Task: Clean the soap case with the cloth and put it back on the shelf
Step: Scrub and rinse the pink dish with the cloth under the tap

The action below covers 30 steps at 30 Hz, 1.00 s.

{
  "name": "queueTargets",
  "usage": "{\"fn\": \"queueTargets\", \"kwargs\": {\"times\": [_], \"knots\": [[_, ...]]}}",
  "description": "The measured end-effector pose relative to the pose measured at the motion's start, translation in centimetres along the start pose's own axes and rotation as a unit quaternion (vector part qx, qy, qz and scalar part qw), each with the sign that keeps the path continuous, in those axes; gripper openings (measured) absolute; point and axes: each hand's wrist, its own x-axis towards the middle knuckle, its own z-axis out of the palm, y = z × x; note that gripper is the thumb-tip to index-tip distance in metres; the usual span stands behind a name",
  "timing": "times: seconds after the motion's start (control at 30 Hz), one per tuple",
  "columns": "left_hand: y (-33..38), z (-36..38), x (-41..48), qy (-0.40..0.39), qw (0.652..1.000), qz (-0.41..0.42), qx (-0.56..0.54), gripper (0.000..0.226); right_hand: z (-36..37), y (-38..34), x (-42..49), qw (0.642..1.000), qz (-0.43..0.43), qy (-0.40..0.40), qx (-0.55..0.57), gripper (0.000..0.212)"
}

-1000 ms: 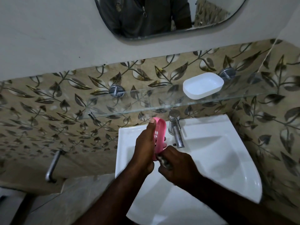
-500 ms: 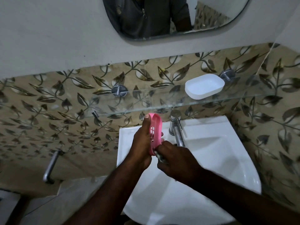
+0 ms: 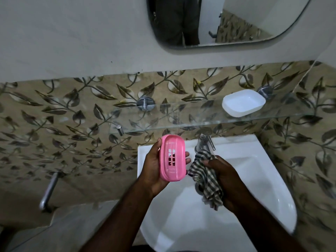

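My left hand holds a pink soap case tray with drain slots, its broad face turned toward me, over the left rim of the white basin. My right hand grips a dark checked cloth just right of the tray, not touching it. A white soap case part sits on the right of the glass shelf above the basin.
A chrome tap stands at the back of the white basin, right behind the cloth. A mirror hangs above the shelf. A chrome wall tap sticks out at lower left. Leaf-patterned tiles cover the walls.
The pink tray has turned from edge-on to face-on in my left hand. My right hand with the cloth has drawn away to the right, and the cloth now shows.
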Motion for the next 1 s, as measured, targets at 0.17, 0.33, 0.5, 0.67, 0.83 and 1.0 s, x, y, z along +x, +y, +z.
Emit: {"fn": "queueTargets", "kwargs": {"times": [0.17, 0.33, 0.5, 0.67, 0.83, 1.0], "knots": [[-0.1, -0.7, -0.1, -0.013, 1.000, 0.000, -0.012, 0.082, 2.0, 0.9, 0.2, 1.000, -0.001, -0.005, 0.009, 0.036], [-0.2, -1.8, -0.5, -0.030, 1.000, 0.005, -0.004, 0.072, 3.1, 1.7, -0.5, 0.997, -0.060, 0.037, -0.021, 0.030], [-0.8, -2.4, -1.0, -0.029, 0.997, 0.027, 0.063, 0.063, 4.3, 2.6, -1.0, 0.936, -0.156, 0.143, -0.281, 0.017], [-2.2, -1.9, -1.5, -0.042, 0.995, 0.033, 0.087, 0.046, 6.9, 3.8, 0.4, 0.835, -0.278, 0.172, -0.442, 0.019], [-0.9, -2.4, -1.2, -0.028, 0.997, 0.014, 0.074, 0.051, 6.2, 4.9, -0.2, 0.756, -0.277, 0.060, -0.590, 0.038], [-1.5, -1.4, -1.1, -0.026, 0.996, 0.007, 0.079, 0.054, 5.3, 2.7, 0.2, 0.795, -0.265, 0.100, -0.536, 0.021]]}}
